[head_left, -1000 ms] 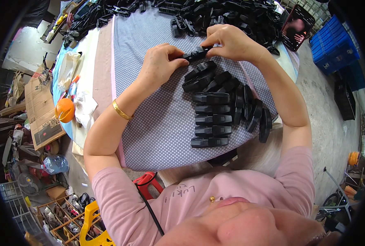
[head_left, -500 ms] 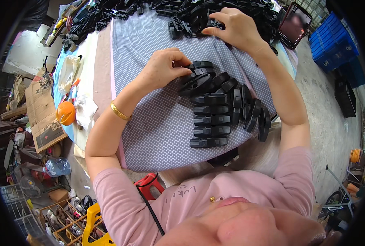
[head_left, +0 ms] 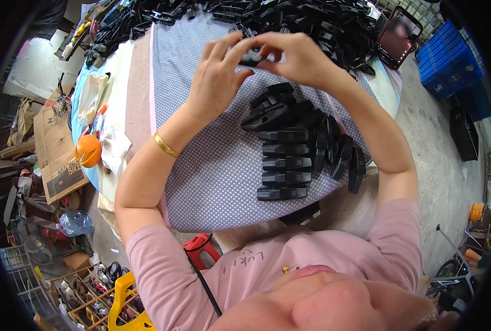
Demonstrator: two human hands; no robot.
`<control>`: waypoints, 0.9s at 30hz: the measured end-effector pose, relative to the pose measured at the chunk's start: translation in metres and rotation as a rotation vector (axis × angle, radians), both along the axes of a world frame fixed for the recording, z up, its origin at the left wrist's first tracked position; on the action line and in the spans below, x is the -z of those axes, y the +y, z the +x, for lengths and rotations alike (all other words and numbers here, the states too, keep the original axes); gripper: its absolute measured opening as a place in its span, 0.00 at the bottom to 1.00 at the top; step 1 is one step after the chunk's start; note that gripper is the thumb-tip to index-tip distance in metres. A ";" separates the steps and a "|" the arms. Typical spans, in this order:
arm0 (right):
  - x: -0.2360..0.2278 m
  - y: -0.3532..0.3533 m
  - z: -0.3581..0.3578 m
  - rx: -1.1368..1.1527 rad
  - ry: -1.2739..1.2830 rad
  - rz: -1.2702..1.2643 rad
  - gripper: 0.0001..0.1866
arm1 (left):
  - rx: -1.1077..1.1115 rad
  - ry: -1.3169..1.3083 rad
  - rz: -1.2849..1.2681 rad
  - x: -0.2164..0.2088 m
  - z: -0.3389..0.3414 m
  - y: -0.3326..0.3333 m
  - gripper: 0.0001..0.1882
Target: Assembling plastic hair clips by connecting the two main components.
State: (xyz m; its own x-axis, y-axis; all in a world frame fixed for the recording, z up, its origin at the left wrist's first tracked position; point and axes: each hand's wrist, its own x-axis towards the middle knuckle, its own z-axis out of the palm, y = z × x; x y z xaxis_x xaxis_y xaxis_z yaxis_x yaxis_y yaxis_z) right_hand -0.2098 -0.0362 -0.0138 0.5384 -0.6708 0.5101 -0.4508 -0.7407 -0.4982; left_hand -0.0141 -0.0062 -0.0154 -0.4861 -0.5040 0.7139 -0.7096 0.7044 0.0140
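Over the far half of the table my two hands meet at a small black plastic part [head_left: 251, 58], partly hidden by fingers. My right hand [head_left: 298, 58] pinches the part between thumb and forefinger. Beside its other end is my left hand [head_left: 212, 80], the fingers spread and the thumb standing apart from them. Closer to me, black plastic parts of similar look lie in a short column [head_left: 285, 164], with a curved row [head_left: 333, 146] to its right. A few more sit loosely stacked [head_left: 270, 113] at the column's far end.
A heap of black parts [head_left: 322, 30] covers the table's far edge. The dotted grey cloth [head_left: 201, 182] lies under the parts. At left are an orange round object [head_left: 88, 151] and a white plastic bag [head_left: 114, 146]; a phone [head_left: 400, 36] stands far right, near blue crates [head_left: 448, 58].
My right hand has come left from the heap with a black part. My left hand has let go of the stacked parts and moved away from me to meet it.
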 end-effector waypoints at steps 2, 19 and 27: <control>0.005 -0.005 0.001 -0.055 0.035 0.141 0.14 | 0.009 0.009 0.123 0.002 0.003 0.000 0.19; 0.007 -0.010 -0.012 0.157 0.140 -0.262 0.11 | -0.001 0.109 0.653 -0.008 -0.002 0.024 0.12; 0.010 -0.005 -0.001 -0.077 0.051 0.225 0.12 | -0.220 0.048 0.509 -0.004 -0.004 0.016 0.16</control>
